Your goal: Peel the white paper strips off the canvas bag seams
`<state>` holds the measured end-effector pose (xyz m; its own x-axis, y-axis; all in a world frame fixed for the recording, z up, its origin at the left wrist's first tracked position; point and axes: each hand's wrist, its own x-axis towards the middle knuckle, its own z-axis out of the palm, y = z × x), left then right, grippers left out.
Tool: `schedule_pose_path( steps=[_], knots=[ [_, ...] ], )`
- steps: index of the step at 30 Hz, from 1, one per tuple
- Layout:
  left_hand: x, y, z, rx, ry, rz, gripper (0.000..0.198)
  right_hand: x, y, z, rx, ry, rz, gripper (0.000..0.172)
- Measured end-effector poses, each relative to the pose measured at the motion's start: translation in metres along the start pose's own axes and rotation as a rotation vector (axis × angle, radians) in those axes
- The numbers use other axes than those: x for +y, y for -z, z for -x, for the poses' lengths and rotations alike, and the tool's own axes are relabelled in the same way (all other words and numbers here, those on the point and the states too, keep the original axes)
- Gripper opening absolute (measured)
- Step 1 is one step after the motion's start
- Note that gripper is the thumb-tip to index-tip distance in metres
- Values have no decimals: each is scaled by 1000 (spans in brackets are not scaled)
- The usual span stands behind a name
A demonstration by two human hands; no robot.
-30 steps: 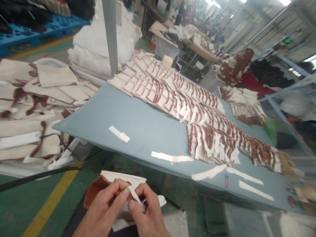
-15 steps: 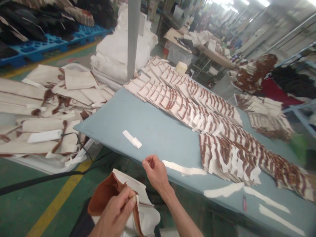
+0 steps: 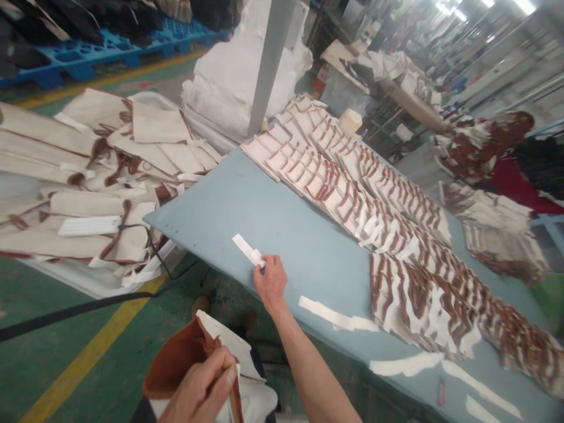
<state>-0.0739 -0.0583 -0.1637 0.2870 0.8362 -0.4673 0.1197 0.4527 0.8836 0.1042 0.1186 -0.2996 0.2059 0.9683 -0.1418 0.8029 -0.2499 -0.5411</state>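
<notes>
My left hand (image 3: 205, 388) grips a cream and brown fabric piece (image 3: 189, 355) low in front of me, off the table. My right hand (image 3: 269, 279) reaches out onto the blue-grey table (image 3: 282, 217) and its fingers pinch the near end of a small white strip (image 3: 247, 251) lying near the table's front edge. To its right lie more white strips (image 3: 337, 315) on the table. Rows of overlapping cream pieces with brown trim (image 3: 352, 194) cover the table's far side.
A grey post (image 3: 271, 64) rises at the table's far left corner, with white sacks (image 3: 233, 76) behind it. A heap of cream fabric with brown trim (image 3: 88, 182) lies left of the table. A yellow line (image 3: 83, 358) crosses the green floor. Blue pallets (image 3: 88, 53) stand far left.
My right hand left the fabric piece, moved up and forward onto the table and closed on the small white strip. The left hand kept hold of the fabric. The view shifted left.
</notes>
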Motion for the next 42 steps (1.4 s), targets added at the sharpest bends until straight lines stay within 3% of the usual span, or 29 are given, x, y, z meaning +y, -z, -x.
schedule_pose_path(
  steps=[5,9,13,18,24,29,33,37,42],
  knots=[
    [10,2,-9,39,-45,-69,53,7,1,-6,41,-30,-178,23],
    [24,2,-19,116,-44,-182,40,9,20,-4,77,-73,-414,29],
    [32,3,-26,168,-77,-249,38,-5,66,12,72,-75,-707,39],
    [41,7,-28,231,-141,-311,42,-36,137,48,-88,-85,-1078,39],
    [68,-7,-26,125,-160,-363,37,-59,199,88,-331,-135,-1344,48],
    [89,-34,-28,20,-94,-171,26,-60,233,109,-514,-155,-1393,54],
    [105,-44,-28,-168,-107,115,28,-57,255,121,-553,-92,-1266,54],
    [117,-49,-23,-133,-139,134,30,-53,269,132,-539,-84,-1155,55],
    [121,-58,-22,-97,-199,138,29,-47,271,138,-556,-138,-1175,58]
  ],
)
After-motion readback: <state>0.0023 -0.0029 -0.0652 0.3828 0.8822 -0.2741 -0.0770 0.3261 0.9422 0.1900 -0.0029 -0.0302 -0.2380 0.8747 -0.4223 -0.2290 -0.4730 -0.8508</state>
